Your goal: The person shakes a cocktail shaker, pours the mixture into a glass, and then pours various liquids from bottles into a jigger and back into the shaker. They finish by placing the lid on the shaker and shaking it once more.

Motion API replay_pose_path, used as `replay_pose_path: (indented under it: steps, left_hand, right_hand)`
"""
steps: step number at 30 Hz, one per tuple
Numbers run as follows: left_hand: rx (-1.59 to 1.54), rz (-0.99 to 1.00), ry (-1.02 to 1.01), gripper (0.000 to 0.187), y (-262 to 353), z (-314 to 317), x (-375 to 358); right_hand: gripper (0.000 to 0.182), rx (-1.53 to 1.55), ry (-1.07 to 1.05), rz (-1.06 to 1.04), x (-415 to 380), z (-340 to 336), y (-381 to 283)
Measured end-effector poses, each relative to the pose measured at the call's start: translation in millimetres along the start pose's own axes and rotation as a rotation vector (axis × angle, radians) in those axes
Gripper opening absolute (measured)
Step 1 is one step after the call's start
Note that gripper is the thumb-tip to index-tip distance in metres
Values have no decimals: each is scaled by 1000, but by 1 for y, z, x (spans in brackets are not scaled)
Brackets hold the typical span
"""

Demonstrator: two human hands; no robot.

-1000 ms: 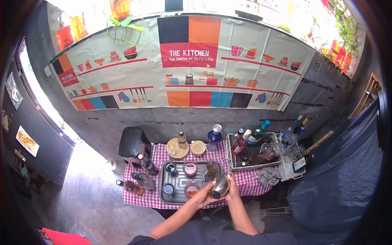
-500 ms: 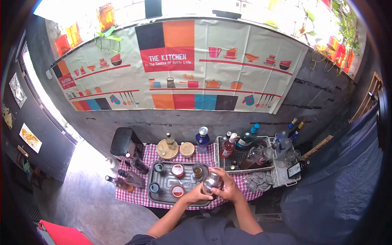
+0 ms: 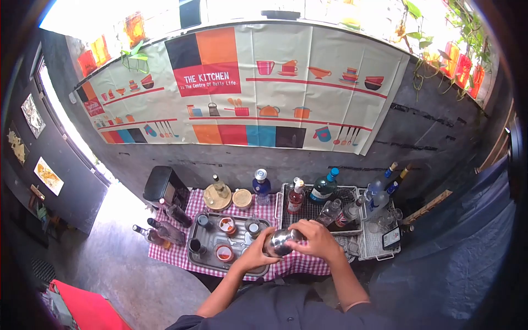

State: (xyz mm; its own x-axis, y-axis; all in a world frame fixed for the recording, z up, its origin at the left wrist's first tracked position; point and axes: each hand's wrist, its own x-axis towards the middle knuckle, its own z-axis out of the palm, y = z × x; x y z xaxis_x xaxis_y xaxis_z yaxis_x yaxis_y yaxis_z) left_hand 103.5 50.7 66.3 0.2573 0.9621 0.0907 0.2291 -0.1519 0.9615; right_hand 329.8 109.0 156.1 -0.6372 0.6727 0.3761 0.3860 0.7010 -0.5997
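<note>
A shiny metal cocktail shaker (image 3: 278, 244) lies tilted nearly sideways between my two hands, above the right end of a grey tray (image 3: 240, 242). My left hand (image 3: 254, 255) wraps around its wider left end. At the right end, the fingers of my right hand (image 3: 315, 238) close over the narrower top. On the tray stand two glasses with red contents, a rear one (image 3: 226, 225) and a front one (image 3: 224, 253). Two dark glasses, one behind (image 3: 204, 221) and one in front (image 3: 196, 247), stand at its left. Another glass (image 3: 253, 227) is just beyond my left hand.
A red checked cloth (image 3: 165, 257) covers the table. Several bottles, including a dark one (image 3: 179, 215), stand at the left. A wire basket (image 3: 281, 212) at the back right holds more bottles. A blue bottle (image 3: 262, 187) and a wooden board (image 3: 212, 204) sit along the wall.
The shaker has gone from fairly upright to tipped nearly sideways. My right hand has shifted to its right end, with the left hand still around it. The head view has turned slightly.
</note>
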Motion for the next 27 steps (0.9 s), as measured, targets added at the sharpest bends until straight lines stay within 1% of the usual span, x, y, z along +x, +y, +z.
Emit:
replay_pose_path:
  steps: [2, 3, 5, 8, 9, 10, 11, 14, 19, 23, 27]
  left_hand:
    - [-107, -35, -28, 105, 6, 3, 2]
    - [-75, -22, -65, 106, 5, 3, 4]
    - [-10, 3, -137, 106, 2, 1, 5]
    - [-56, -60, -175, 104, 11, -7, 5]
    - [-59, -90, -153, 104, 19, -10, 4]
    - [-86, -74, -148, 105, 17, -10, 3]
    - [-113, -57, -142, 105, 13, -11, 4]
    - [-184, -43, -122, 108, 17, -15, 4]
    - [-351, -18, -147, 111, 18, -24, 4]
    - [-324, 10, -203, 120, 14, -37, 6]
    - [-376, 47, -283, 120, 17, -49, 5]
  right_hand:
    - [37, 18, -61, 44, 2, 4, 17]
    - [37, 48, -108, 47, 3, 5, 22]
    - [39, 51, -152, -53, 10, -1, 25]
    - [39, 49, -224, -148, 20, -6, 24]
    - [40, 49, -234, -165, 24, -6, 23]
    - [40, 46, -244, -180, 27, -7, 21]
    - [40, 62, -211, -213, 31, -8, 16]
    - [41, 51, -242, -261, 43, -13, 6]
    - [42, 23, -208, -378, 59, -17, -10]
    - [42, 13, -240, -406, 69, -25, -29]
    - [41, 33, -216, -466, 74, -22, -40]
